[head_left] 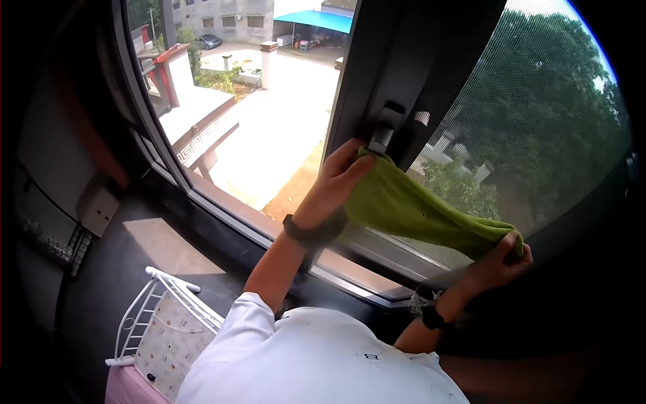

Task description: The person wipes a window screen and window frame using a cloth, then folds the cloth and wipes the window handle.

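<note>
Left hand (340, 178) pinching green cloth (417, 210), lower end apparently in right hand (499, 264)

Bright daylight fills the upper left, where a sunlit yard (282, 121) shows a parked car (209, 42) and a blue canopy (316, 20). A dark window frame (431, 40) stands at upper centre; trees (545, 87) show through mesh at upper right. Lower left, white metal rails (185, 296) stand near a sunlit patch on a grey surface (134, 202).

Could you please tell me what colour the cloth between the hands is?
The cloth is olive green, best seen in the head view.
</note>
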Demonstrator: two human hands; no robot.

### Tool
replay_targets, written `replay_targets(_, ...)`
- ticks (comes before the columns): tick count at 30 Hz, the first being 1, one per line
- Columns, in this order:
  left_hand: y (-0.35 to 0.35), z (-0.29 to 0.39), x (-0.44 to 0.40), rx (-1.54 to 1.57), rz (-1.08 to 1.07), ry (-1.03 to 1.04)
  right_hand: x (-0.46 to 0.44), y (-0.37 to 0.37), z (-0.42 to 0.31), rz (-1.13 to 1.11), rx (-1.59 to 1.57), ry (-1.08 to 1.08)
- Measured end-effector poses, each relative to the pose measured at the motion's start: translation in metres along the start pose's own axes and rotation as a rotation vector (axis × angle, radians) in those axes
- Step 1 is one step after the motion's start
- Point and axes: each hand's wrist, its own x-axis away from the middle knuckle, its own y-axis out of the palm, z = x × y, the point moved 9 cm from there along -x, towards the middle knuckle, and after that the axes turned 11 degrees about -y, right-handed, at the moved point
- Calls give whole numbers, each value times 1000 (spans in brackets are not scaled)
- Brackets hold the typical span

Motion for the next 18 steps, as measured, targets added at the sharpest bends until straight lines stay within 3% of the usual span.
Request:
replay_targets(3,-1,8,8,-179,-51,-75,-9,-33,13,51,128,5)
replay_targets(8,10,20,13,-387,-55,-16,1,-59,18,61,145,8)
replay_targets(12,4,8,19,-453,164,-15,19,-78,33,-11,180,60)
replay_targets(18,3,-6,15,-309,155,-6,21,-84,41,-52,271,73)
